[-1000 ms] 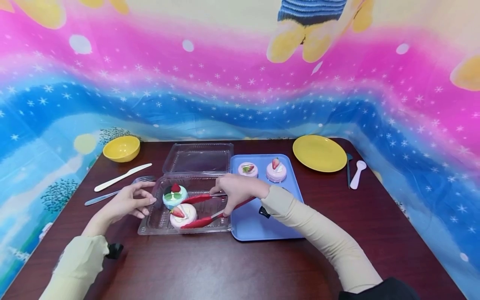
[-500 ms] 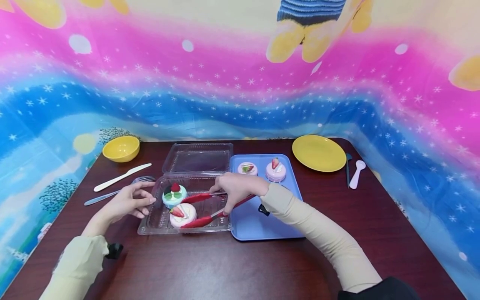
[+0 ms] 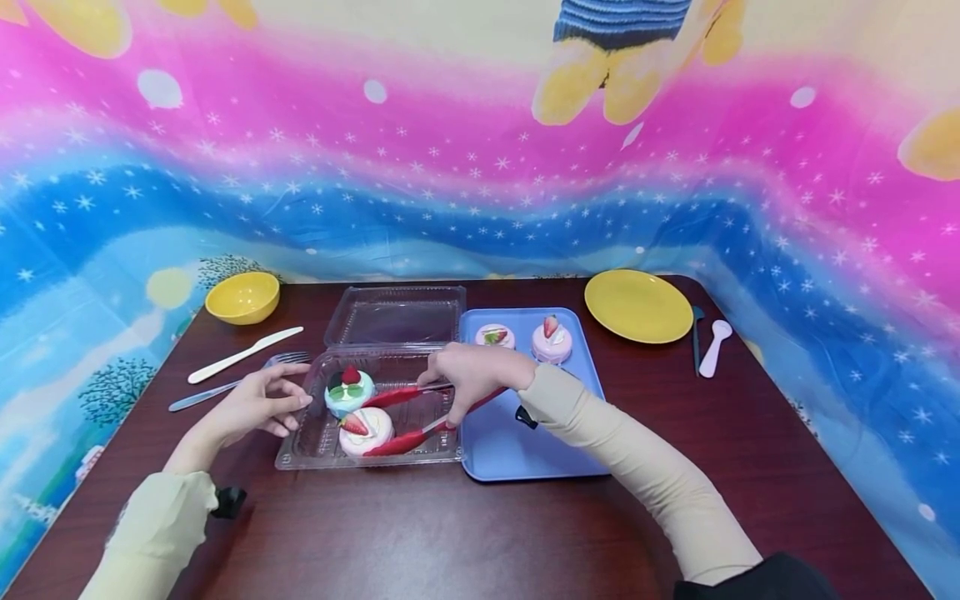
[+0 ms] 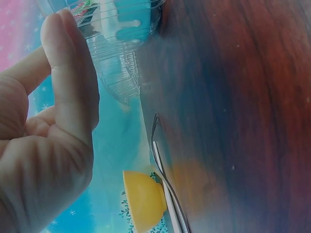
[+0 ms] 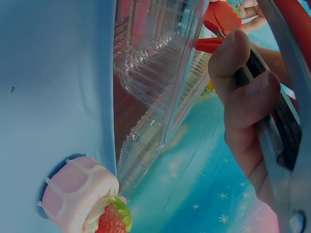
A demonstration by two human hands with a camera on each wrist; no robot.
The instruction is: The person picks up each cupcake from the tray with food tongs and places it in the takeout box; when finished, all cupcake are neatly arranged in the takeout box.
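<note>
My right hand (image 3: 476, 375) grips red-tipped metal tongs (image 3: 397, 442) over the clear plastic container (image 3: 375, 459). The tongs' two red ends are spread, one on the far side and one on the near side of a pale pink strawberry cake (image 3: 366, 432). A mint-green cake (image 3: 349, 393) with a red berry on top sits just behind it in the container. At the container's left rim, my left hand (image 3: 258, 404) pinches the edge between thumb and finger; in the left wrist view these fingertips (image 4: 56, 26) overlap the clear wall.
A blue tray (image 3: 536, 454) with two pink cakes, one strawberry-topped (image 3: 552, 343), stands right of the container. A yellow bowl (image 3: 243, 298), white knife (image 3: 243, 356) and fork (image 3: 206, 396) lie left. Back right are a yellow plate (image 3: 639, 307) and a pink spoon (image 3: 715, 350).
The near red end of the tongs has shifted slightly right along the pink cake, and my right hand has moved up a little. The left hand and cakes stay put.
</note>
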